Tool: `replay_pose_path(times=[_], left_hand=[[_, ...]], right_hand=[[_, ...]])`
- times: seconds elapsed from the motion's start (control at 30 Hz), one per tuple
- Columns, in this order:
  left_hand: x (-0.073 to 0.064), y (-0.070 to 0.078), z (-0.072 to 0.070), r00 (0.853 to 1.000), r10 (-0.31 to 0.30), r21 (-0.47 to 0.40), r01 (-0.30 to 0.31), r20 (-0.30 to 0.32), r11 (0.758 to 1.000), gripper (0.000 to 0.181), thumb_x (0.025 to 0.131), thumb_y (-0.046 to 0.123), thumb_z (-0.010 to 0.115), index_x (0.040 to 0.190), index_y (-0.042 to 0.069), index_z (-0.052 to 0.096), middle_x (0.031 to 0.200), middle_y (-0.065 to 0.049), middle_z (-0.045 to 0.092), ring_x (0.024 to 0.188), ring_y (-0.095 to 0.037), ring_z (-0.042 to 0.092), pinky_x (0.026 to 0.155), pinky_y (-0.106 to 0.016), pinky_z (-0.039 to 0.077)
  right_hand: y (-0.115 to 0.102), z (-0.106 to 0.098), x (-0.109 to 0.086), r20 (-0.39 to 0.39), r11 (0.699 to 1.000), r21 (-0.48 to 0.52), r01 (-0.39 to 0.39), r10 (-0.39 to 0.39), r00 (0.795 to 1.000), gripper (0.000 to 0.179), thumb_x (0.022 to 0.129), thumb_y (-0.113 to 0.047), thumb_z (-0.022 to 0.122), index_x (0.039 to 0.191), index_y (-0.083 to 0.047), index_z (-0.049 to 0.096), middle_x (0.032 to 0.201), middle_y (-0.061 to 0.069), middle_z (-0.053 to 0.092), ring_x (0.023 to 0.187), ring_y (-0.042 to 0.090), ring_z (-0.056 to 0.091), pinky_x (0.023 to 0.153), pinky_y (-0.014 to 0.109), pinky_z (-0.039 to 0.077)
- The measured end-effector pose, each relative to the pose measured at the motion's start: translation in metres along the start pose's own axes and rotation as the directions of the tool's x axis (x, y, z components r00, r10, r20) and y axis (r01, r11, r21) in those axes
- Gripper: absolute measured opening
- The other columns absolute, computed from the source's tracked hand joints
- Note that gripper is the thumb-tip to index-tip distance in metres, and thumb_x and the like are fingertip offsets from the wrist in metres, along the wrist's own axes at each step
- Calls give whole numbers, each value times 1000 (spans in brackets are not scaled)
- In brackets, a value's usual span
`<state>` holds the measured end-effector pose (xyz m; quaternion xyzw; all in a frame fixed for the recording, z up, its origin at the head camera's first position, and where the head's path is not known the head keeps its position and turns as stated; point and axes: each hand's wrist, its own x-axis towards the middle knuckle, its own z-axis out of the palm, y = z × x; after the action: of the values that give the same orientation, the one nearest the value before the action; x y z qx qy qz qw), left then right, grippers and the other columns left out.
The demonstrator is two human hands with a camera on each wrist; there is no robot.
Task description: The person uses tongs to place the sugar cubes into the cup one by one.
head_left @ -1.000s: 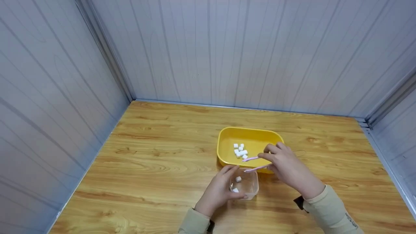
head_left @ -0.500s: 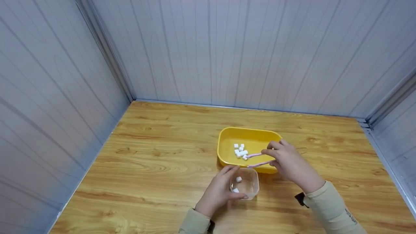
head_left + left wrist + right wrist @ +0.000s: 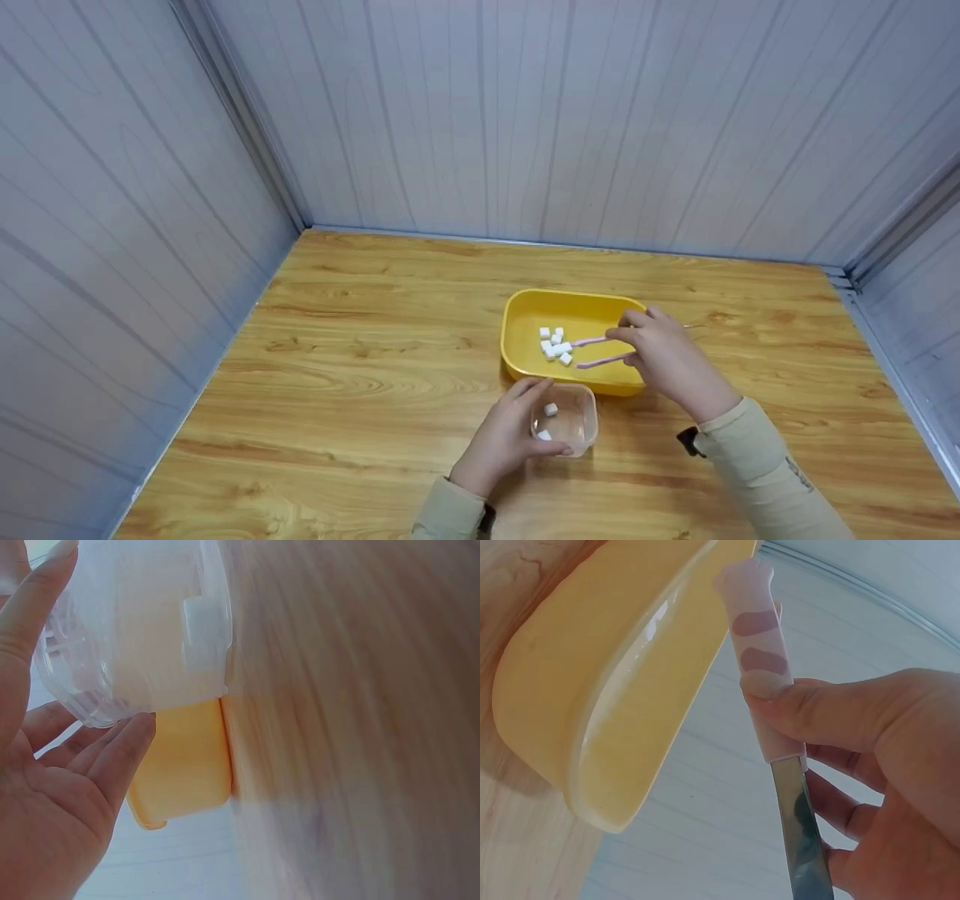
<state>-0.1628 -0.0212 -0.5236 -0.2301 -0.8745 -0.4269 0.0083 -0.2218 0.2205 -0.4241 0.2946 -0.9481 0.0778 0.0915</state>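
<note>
My left hand (image 3: 504, 433) grips a small clear plastic box (image 3: 581, 420) by its left side, thumb at the near rim and fingers at the far rim. Two white cubes (image 3: 551, 409) lie inside it. Between thumb and fingers my right hand (image 3: 667, 360) pinches a pair of tongs (image 3: 761, 652) with pink tips and a metal band. Their two tips stand apart over the yellow basin (image 3: 517, 307), close to several white cubes (image 3: 555, 349) clustered on its floor. Nothing shows between the tips.
The wood-grain table (image 3: 360, 375) carries both containers, the clear box right in front of the basin. Pale panelled walls (image 3: 480, 120) enclose the table at the back and on both sides.
The tongs have moved from above the clear box and the basin's near rim to the cubes farther inside the basin. The left hand and clear box have stayed in place.
</note>
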Motion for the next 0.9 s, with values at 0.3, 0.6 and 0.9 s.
replay_pose_path(times=[0.3, 0.6, 0.9], left_hand=[[2, 2, -2, 999, -26, 8, 26, 21, 1000, 94, 65, 43, 85, 142, 8, 45, 134, 4, 47, 118, -10, 47, 104, -29, 38], [0, 0, -1, 1000, 16, 12, -16, 2, 1000, 93, 65, 40, 86, 141, 5, 46, 133, 2, 48, 117, -12, 48, 103, -31, 40], [0, 1, -1, 1000, -12, 10, 12, 11, 1000, 93, 65, 39, 86, 142, 6, 45, 134, 2, 47, 118, -12, 48, 104, -30, 38]], right_hand=[[4, 0, 11, 41, 1000, -28, -14, 15, 999, 39, 71, -3, 83, 108, -10, 73, 97, 5, 57, 87, 27, 47, 71, 43, 45], [10, 5, 17, 49, 1000, -21, -23, 24, 999, 38, 72, -2, 82, 108, -10, 73, 98, 6, 58, 89, 28, 47, 73, 45, 44], [19, 13, 25, 73, 999, -31, -31, 33, 997, 38, 70, -2, 83, 106, -11, 74, 99, 5, 59, 90, 27, 48, 73, 44, 44]])
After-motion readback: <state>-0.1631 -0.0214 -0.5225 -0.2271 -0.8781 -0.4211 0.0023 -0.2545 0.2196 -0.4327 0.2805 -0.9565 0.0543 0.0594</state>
